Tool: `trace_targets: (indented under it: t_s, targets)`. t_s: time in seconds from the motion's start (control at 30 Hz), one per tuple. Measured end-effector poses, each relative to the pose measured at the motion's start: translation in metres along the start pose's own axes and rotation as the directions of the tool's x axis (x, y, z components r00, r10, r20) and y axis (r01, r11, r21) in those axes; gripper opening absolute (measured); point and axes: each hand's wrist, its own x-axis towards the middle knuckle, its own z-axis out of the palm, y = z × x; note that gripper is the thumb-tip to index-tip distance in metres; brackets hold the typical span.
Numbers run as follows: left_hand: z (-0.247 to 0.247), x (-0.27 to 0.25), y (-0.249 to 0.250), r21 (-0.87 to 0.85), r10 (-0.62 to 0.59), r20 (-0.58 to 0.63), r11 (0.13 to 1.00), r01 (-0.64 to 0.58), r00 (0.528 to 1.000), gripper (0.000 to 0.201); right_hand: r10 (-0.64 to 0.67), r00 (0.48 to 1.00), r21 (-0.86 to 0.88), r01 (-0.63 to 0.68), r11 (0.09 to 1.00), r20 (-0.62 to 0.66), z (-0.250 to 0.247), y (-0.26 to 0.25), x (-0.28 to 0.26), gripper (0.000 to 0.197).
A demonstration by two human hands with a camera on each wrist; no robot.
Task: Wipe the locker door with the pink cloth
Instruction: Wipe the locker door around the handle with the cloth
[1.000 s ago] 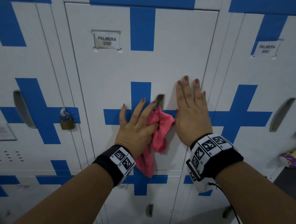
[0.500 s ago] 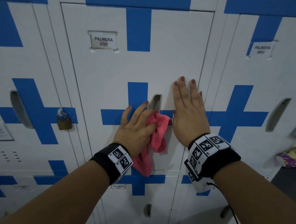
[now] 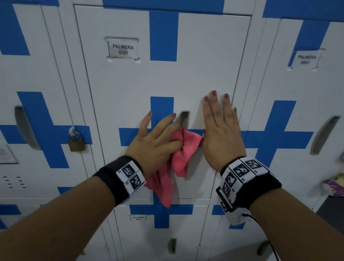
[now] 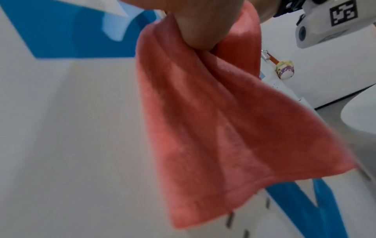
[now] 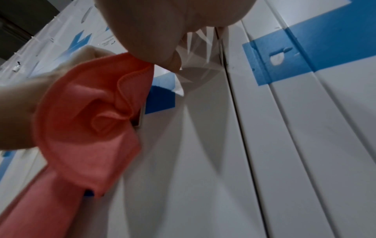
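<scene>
Cloth [image 3: 181, 149] bunched in left hand [image 3: 156, 143], just below handle [image 3: 183, 119]; right hand [image 3: 219, 137] flat on door [image 3: 202, 57], beside it.

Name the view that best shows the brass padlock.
The head view: the brass padlock hangs plainly on the neighbouring locker, left of the left hand. The left wrist view misses it; the right wrist view shows nothing identifiable.

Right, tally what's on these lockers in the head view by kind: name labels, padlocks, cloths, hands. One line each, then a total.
Name labels: 3 (top middle, top right, a small one on the lower door)
Brass padlock: 1
Pink cloth: 1
Hands: 2, the left hand and the right hand
Total: 7
</scene>
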Motion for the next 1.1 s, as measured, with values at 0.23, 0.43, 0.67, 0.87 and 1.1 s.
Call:
trace_targets:
  t_s: [0.23, 0.43, 0.67, 0.87, 1.1]
  targets:
    - [-0.011, 0.033, -0.025, 0.072, 0.004, -0.147, 0.997, 0.007, 0.989, 0.009, -0.007, 1.000, 0.018, 0.007, 1.000, -0.006, -0.001, 0.001, 0.000, 0.092]
    - [-0.007, 0.023, -0.004, -0.025, -0.033, -0.035, 0.999, 0.032, 0.999, 0.011, -0.014, 1.000, 0.018, 0.014, 1.000, 0.011, -0.003, 0.002, -0.001, 0.084]
    - [-0.003, -0.007, 0.022, -0.059, -0.105, 0.136, 0.992, 0.114, 0.985, 0.017, -0.009, 1.000, -0.013, 0.010, 1.000, 0.030, -0.003, 0.001, -0.001, 0.089]
    - [-0.003, -0.009, 0.029, -0.110, -0.201, 0.221, 0.967, 0.230, 0.954, 0.028, -0.004, 0.999, -0.012, 0.004, 1.000, 0.038, -0.003, -0.001, 0.000, 0.089]
    - [-0.003, -0.012, 0.035, -0.185, -0.259, 0.244, 0.933, 0.307, 0.935, 0.032, 0.004, 1.000, -0.015, -0.004, 1.000, 0.027, -0.002, -0.001, 0.001, 0.090]
